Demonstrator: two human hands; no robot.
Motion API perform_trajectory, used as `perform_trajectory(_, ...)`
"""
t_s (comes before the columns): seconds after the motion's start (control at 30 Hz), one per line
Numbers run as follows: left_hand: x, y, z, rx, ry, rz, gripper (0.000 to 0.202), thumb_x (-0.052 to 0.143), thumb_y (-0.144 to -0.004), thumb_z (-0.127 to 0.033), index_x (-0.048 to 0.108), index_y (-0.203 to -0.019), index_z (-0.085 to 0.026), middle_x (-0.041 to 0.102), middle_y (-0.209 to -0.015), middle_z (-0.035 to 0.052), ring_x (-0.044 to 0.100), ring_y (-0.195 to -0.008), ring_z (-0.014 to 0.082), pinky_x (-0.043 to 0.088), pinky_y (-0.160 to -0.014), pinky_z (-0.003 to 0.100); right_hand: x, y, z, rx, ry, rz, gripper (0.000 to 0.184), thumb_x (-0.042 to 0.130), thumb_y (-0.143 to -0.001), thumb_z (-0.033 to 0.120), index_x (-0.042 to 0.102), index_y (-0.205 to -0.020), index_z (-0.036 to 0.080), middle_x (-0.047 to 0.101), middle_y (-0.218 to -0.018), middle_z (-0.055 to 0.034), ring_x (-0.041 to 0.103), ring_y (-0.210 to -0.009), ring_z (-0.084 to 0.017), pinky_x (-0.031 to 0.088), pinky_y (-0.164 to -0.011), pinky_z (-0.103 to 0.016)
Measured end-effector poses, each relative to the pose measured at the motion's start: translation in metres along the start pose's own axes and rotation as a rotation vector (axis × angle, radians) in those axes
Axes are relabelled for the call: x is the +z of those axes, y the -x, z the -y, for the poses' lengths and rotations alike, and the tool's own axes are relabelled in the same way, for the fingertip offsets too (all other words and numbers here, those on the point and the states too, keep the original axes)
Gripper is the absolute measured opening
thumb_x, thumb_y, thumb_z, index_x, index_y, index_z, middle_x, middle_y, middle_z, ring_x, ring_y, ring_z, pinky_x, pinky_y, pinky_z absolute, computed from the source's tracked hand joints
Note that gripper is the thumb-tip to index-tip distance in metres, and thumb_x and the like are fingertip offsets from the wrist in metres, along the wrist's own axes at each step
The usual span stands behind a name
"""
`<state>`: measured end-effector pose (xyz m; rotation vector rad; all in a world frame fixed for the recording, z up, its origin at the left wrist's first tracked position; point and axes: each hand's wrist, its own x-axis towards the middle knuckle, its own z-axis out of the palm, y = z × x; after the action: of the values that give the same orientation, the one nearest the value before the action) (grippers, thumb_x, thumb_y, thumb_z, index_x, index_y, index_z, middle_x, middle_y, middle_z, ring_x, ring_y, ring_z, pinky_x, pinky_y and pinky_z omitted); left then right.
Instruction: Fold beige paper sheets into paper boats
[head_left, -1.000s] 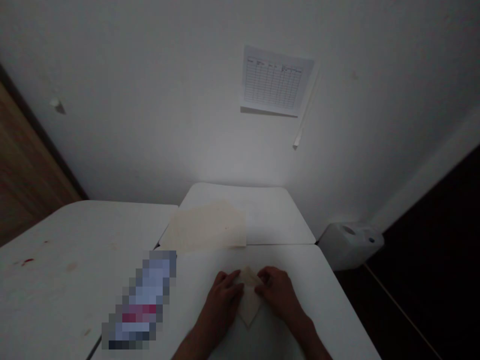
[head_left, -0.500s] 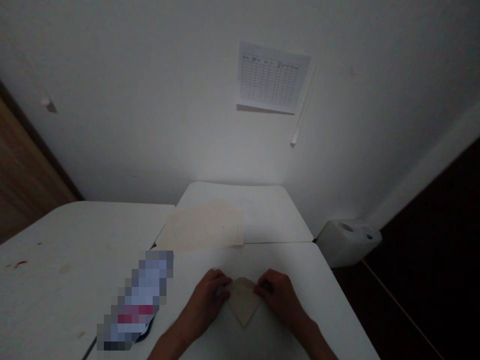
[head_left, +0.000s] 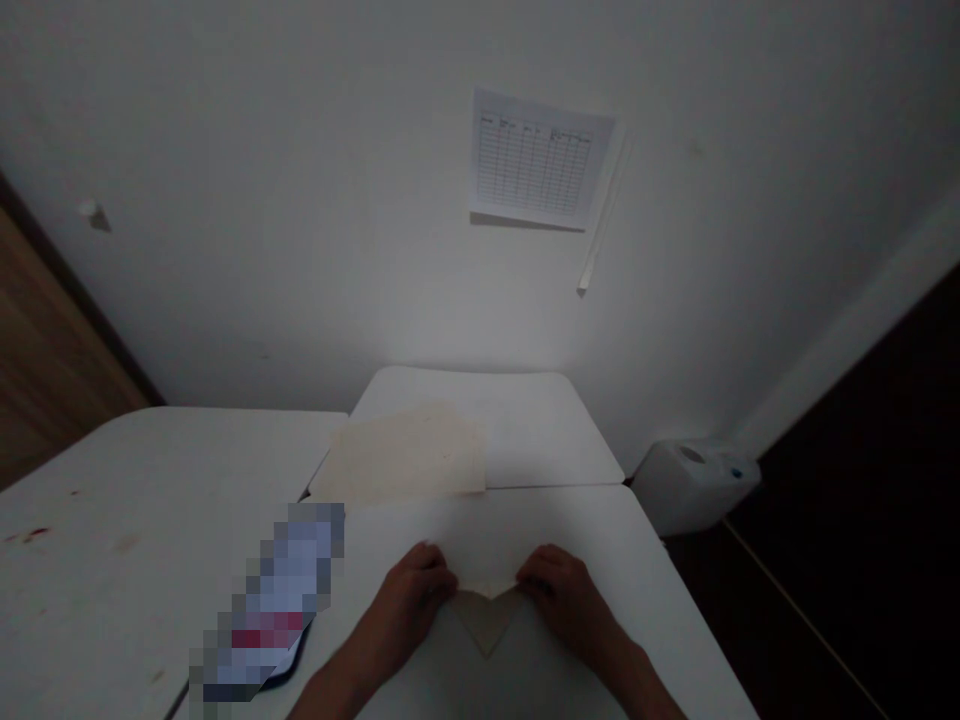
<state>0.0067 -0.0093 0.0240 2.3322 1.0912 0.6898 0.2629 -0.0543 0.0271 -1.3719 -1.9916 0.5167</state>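
Note:
A small folded piece of beige paper [head_left: 487, 622] lies low in the middle of the head view, its point toward me. My left hand [head_left: 415, 590] pinches its upper left corner, and my right hand [head_left: 556, 585] pinches the upper right corner. Between the two hands the paper's top edge dips at the centre, with a crease there. My fingertips cover both corners. Under the paper is the white table [head_left: 577, 670].
Flat beige sheets [head_left: 405, 455] lie farther back on the table. To the left is a pixelated phone-like object [head_left: 281, 590]. A white plastic container [head_left: 694, 490] stands beyond the right edge. A printed chart [head_left: 536, 165] hangs on the wall.
The rounded top of the paper has gone down and now shows a dipped edge. Both hands remain at its corners, with little shift in position.

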Motion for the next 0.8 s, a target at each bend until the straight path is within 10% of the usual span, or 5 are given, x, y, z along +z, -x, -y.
perform_trajectory(0.2, 0.004, 0.009, -0.005, 0.137, -0.156, -0.019, 0.025, 0.046, -0.089, -0.008, 0.066, -0.096, -0.021, 0.064, -0.105, 0.0076, 0.059, -0.100, 0.0221, 0.051, -0.085, 0.037, 0.003, 0.006, -0.005, -0.110, 0.133, -0.003, 0.018, 0.061, -0.085, 0.004, 0.070, -0.089, 0.019, 0.065, -0.085, -0.0021, 0.058, -0.082, -0.016, 0.046, -0.074, -0.025)
perform_trajectory(0.37, 0.014, 0.021, -0.019, 0.263, -0.223, 0.087, 0.073, 0.069, -0.077, -0.024, 0.037, -0.142, -0.025, 0.041, -0.148, 0.0092, 0.041, -0.132, 0.0311, 0.044, -0.103, 0.050, 0.010, 0.011, -0.010, -0.203, 0.288, -0.023, 0.019, 0.063, -0.083, 0.002, 0.068, -0.091, 0.018, 0.063, -0.083, -0.0027, 0.056, -0.081, -0.017, 0.047, -0.073, -0.026)
perform_trajectory(0.8, 0.025, 0.015, -0.023, 0.296, -0.210, 0.010, 0.045, 0.067, -0.080, -0.020, 0.057, -0.124, -0.026, 0.056, -0.136, 0.0074, 0.053, -0.124, 0.0282, 0.051, -0.097, 0.047, 0.011, 0.012, -0.012, -0.230, 0.290, -0.052, 0.026, 0.062, -0.082, 0.001, 0.068, -0.100, 0.020, 0.065, -0.090, -0.0041, 0.058, -0.085, -0.017, 0.050, -0.076, -0.027)
